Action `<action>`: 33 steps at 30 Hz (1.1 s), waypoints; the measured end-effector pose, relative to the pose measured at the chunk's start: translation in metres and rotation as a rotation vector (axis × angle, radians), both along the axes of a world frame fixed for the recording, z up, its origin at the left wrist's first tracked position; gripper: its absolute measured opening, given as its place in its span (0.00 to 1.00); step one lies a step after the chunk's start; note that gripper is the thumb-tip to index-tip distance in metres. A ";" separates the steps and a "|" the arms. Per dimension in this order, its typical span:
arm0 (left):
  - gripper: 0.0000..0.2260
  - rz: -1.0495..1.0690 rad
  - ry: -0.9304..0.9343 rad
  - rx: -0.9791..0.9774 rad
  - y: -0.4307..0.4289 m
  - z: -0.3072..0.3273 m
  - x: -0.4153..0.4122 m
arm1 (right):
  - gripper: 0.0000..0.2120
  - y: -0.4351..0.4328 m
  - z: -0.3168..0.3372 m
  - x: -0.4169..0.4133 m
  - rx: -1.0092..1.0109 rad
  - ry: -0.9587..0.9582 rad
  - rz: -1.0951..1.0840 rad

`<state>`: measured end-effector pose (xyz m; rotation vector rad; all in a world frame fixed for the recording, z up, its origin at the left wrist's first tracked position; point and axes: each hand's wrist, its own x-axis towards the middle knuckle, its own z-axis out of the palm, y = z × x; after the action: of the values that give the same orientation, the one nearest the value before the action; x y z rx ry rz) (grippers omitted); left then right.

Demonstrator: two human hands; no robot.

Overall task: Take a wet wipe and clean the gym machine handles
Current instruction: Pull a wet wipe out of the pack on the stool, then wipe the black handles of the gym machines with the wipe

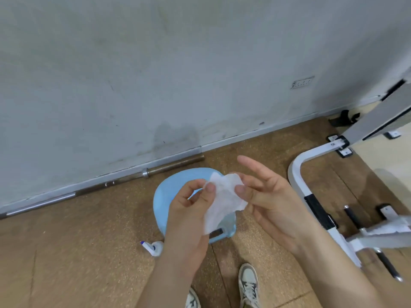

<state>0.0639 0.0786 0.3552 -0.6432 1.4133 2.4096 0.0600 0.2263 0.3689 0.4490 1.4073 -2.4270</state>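
A white wet wipe [222, 201] hangs spread between both hands at the centre of the head view. My left hand [189, 214] pinches its upper left edge between thumb and fingers. My right hand [266, 196] pinches the upper right edge with thumb and a finger, its other fingers spread out. A white gym machine frame [298, 174] with a black grip section [320, 212] stands to the right, and a dark handle bar [387, 263] sticks out below it.
A light blue plastic stool [173, 192] stands on the cork-brown floor under my hands. A white spray bottle [153, 247] lies left of it. A steel barbell [106, 185] lies along the grey wall's base. My shoes [249, 285] show at the bottom.
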 end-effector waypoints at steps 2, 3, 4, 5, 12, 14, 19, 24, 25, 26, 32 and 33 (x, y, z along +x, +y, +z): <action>0.02 0.006 0.087 -0.076 0.002 0.048 0.007 | 0.25 0.003 0.044 0.014 0.215 0.039 0.070; 0.03 0.008 0.126 -0.111 0.002 0.069 0.010 | 0.21 0.003 0.064 0.022 0.293 0.052 0.073; 0.05 0.008 0.163 -0.124 0.002 0.088 0.013 | 0.15 0.003 0.081 0.028 0.335 0.066 0.046; 0.06 -0.002 0.195 -0.109 0.002 0.103 0.014 | 0.09 0.002 0.095 0.035 0.355 0.081 -0.007; 0.10 -0.290 0.324 -0.112 0.003 0.160 0.042 | 0.10 0.001 0.161 0.103 0.013 -0.005 -0.418; 0.07 -0.313 0.416 -0.207 0.011 0.170 0.052 | 0.13 0.006 0.178 0.122 -0.133 -0.007 -0.492; 0.14 -0.239 0.728 -0.450 0.061 0.187 0.073 | 0.15 0.042 0.196 0.166 -0.162 0.031 -0.741; 0.09 -0.530 0.689 -0.445 0.145 0.190 0.105 | 0.09 0.108 0.196 0.211 0.341 0.000 -0.883; 0.06 -0.663 0.592 -0.378 0.163 0.190 0.113 | 0.10 0.124 0.197 0.220 0.402 -0.015 -0.880; 0.03 -0.802 0.495 -0.326 0.181 0.190 0.120 | 0.10 0.141 0.197 0.230 0.450 -0.029 -0.862; 0.17 -1.391 0.345 -0.401 0.273 0.185 0.151 | 0.19 0.239 0.188 0.289 0.951 -0.092 -0.562; 0.14 -1.367 0.332 -0.400 0.285 0.183 0.154 | 0.17 0.253 0.185 0.294 1.033 -0.090 -0.543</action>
<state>0.2174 0.3636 0.5382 0.5801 1.6276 1.1543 0.3538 0.4791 0.5539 1.2669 2.6879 -1.7275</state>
